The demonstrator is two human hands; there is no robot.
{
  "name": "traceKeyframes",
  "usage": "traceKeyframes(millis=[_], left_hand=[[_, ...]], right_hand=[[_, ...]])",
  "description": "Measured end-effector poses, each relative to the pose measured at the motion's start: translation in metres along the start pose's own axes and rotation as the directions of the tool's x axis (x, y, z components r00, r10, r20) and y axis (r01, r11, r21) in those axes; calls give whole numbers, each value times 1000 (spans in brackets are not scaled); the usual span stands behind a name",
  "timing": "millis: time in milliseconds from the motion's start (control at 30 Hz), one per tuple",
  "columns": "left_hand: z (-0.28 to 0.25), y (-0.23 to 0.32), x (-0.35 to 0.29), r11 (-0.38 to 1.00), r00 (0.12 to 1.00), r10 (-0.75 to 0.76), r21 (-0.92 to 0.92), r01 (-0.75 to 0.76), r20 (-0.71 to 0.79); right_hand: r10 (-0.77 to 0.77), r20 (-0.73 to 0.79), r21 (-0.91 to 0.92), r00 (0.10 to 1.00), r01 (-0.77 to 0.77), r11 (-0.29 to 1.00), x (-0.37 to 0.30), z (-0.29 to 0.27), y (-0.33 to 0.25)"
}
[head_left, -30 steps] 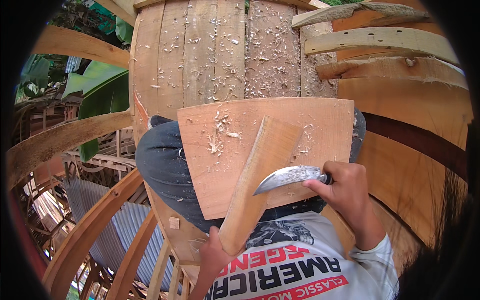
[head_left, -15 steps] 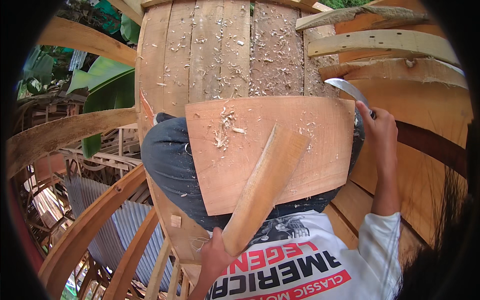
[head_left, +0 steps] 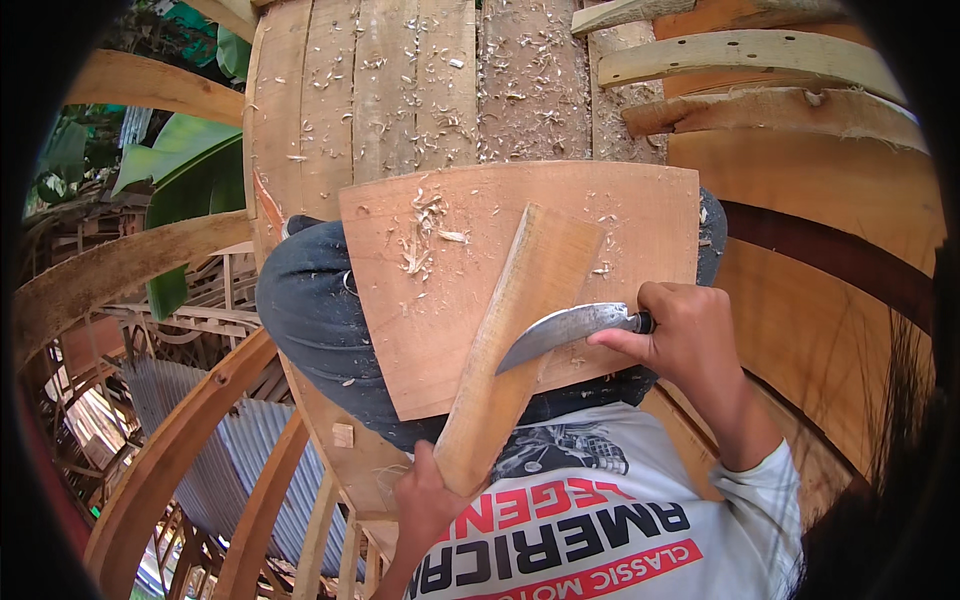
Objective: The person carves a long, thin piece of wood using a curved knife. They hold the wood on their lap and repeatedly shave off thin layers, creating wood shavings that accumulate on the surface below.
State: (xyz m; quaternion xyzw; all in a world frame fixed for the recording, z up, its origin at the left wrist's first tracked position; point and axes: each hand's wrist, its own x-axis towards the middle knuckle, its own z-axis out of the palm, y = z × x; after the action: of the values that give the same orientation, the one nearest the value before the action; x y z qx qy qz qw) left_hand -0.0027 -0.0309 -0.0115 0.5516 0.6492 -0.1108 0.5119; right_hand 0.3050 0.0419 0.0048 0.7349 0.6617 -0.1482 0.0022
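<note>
A narrow wooden plank [head_left: 530, 290] lies slantwise over a wide wooden board [head_left: 640, 220] on my lap. My left hand [head_left: 428, 497] grips the plank's near end, close to my shirt. In my right hand [head_left: 690, 335] is a knife with a curved, broad blade [head_left: 565, 328] and a dark handle. The blade lies across the plank's middle, its tip pointing left toward the plank's left edge; whether it touches the wood I cannot tell. Curled wood shavings [head_left: 425, 230] are heaped on the board's far left part.
Beyond my knees, a plank floor [head_left: 385, 120] is strewn with shavings. Curved wooden ribs [head_left: 190, 445] stand at the left, more ribs [head_left: 750, 58] at the right along plank walling [head_left: 800, 190]. Corrugated sheets [head_left: 285, 480] and a large green leaf [head_left: 190, 160] show outside. A small wood block [head_left: 343, 435] lies by my left leg.
My right hand has brought the knife down and left, from beyond the board's right corner to over the plank. The left hand keeps its grip on the plank. The whole view has shifted slightly.
</note>
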Motion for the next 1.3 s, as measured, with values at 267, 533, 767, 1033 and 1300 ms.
traceKeyframes(millis=[267, 533, 767, 1033, 1300], left_hand=[[3, -20, -5, 999, 999, 49, 21, -49, 6], [-1, -4, 1, 999, 1000, -5, -34, 6, 8], [7, -11, -2, 1000, 999, 20, 3, -20, -25], [3, -6, 4, 996, 1000, 28, -84, -27, -1], [-4, 12, 1, 999, 998, -27, 21, 28, -64]], right_hand=[[329, -4, 16, 944, -329, 944, 9, -41, 23], [-32, -21, 80, 999, 34, 996, 0, 2, 5], [384, -180, 62, 906, -379, 923, 36, 1, 55], [88, 9, 144, 996, -89, 986, -5, -19, 6], [96, -19, 60, 995, -95, 994, 19, 7, 15]])
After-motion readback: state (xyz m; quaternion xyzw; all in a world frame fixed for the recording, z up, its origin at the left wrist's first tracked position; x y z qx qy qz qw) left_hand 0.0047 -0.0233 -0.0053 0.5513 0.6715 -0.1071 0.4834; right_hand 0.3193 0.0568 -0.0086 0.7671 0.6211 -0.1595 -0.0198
